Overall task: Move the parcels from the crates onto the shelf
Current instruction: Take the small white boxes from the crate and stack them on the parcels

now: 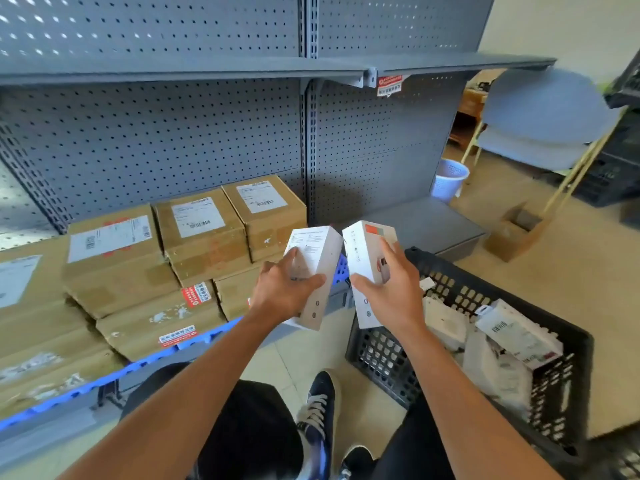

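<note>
Now the left hand (284, 289) grasps one white box (313, 268) and the right hand (391, 292) another (367, 258), both held between the brown parcels (194, 230) and the black crate (467, 299). Best set each flat on the bare shelf (426, 220) to the right. Their print is too blurred to read, and more parcels lie jumbled in the crate.

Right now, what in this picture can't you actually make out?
Head view:
- Print on the two white boxes: too small; the left hand and right hand cover parts.
- Labels on the brown parcels: too small.
- Black crate: far corner cut off by the frame edge; contents blurred.
</note>
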A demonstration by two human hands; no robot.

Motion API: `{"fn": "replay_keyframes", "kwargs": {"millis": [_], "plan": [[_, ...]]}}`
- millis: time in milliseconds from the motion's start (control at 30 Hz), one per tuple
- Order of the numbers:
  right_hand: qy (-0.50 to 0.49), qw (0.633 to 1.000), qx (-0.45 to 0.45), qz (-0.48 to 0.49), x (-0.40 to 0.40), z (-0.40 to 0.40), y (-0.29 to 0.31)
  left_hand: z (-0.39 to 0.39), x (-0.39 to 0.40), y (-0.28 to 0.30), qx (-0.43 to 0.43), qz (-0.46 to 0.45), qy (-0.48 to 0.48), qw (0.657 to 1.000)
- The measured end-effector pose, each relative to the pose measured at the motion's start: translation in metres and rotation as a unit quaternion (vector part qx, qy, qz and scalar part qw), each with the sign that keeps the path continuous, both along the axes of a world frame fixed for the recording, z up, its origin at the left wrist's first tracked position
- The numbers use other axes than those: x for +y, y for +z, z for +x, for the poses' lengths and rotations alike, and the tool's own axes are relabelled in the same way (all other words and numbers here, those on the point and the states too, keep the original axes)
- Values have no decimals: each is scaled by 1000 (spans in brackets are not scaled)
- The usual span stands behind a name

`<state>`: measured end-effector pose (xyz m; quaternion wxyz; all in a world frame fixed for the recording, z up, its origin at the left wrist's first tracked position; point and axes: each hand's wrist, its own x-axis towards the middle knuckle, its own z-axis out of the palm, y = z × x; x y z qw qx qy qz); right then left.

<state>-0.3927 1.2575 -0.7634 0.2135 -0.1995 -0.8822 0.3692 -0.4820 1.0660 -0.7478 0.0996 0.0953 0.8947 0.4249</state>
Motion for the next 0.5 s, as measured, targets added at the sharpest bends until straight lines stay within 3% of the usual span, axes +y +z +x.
{"fn": "replay_keyframes", "kwargs": {"millis": [200, 500], "plan": [[24, 998, 65, -6, -49, -33, 3, -12, -57, 7, 34, -53, 50, 997], [103, 992, 66, -7, -130, -86, 7, -17, -157, 11, 49, -99, 159, 981]]}}
